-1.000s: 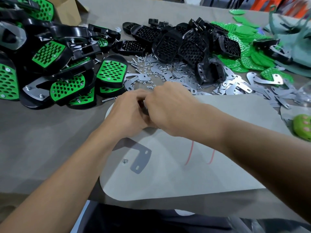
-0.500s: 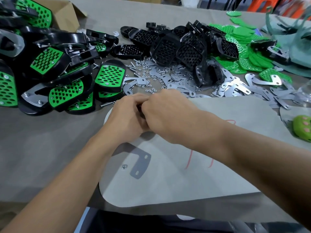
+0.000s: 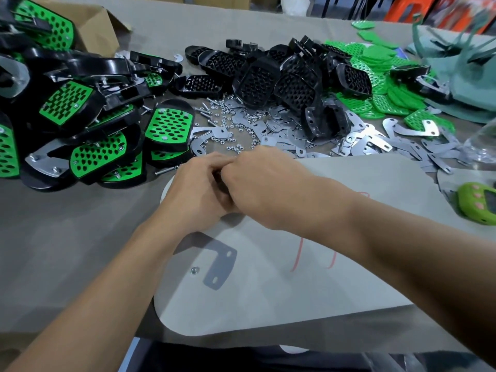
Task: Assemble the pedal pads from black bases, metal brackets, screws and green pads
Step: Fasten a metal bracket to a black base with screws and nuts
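My left hand [image 3: 196, 194] and my right hand [image 3: 268, 183] are pressed together over the far edge of a pale work board [image 3: 349, 277]. Their fingers are curled round a small dark part that is almost wholly hidden between them. One metal bracket [image 3: 218, 267] and a single nut [image 3: 194, 270] lie on the board below my left wrist. Behind the hands lie loose nuts and screws [image 3: 228, 122], a heap of black bases [image 3: 268, 81], flat metal brackets [image 3: 362, 140] and green pads [image 3: 375, 76].
Assembled green-and-black pedal pads [image 3: 80, 124] are piled at the left, with a cardboard box [image 3: 94, 25] behind them. A green gadget [image 3: 477, 205] and a clear container [image 3: 483, 143] sit at the right edge. Grey cloth covers the table.
Both hands have stayed joined at the board's far edge, shifting only slightly while they work the hidden part. The bracket and nut on the board have not moved.
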Demonstrator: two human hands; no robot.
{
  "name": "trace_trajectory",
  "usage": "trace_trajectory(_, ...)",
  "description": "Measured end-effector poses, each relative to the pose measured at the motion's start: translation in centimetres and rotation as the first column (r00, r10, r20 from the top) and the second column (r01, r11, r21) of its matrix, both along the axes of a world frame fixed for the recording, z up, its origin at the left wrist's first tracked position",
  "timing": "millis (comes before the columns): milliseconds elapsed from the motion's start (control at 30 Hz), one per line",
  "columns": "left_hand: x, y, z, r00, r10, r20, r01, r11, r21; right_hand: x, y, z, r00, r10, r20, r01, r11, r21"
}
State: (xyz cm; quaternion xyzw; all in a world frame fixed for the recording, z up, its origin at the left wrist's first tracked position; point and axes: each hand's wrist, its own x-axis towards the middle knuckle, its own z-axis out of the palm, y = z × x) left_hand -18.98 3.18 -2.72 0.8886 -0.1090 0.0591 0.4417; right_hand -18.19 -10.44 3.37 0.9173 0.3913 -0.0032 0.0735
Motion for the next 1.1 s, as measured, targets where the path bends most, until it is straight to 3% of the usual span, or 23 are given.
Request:
trace_trajectory(300,0.2,0.1,-0.5,1.000,0.012,-0.025,-0.012,0.999,-0.034,-0.2,0.1,-0.5,0.988,-0.074,0.137,0.075,0.997,-0.004)
trace_trajectory(467,0.4,-0.2,-0.5,0.999,0.030,-0.040,-0.032,0.998,-0.048,0.9,-1.1,-0.3,0.995,0.011,0.098,-0.008,1.000,-0.026)
trace_trajectory(667,0.1,-0.1,-0.3,0.999,0.004,-0.037,-0.006,0.999,-0.054,0.9,-0.4,-0.2,0.962,0.256,0.098,-0.239,0.958,-0.161)
trace_trajectory(933,0.1,0.2,-0.7,0.999,0.020,-0.030,-0.021,0.999,-0.032,-0.1,0.5,0.3,1.000,-0.024,0.021,0.026,0.996,-0.083)
trace_trajectory(1100,0.0,0.2,-0.5,0.999,0.006,-0.041,-0.007,1.000,-0.027,-0.5,0.6,0.5,0.999,0.015,0.029,-0.011,0.991,-0.130)
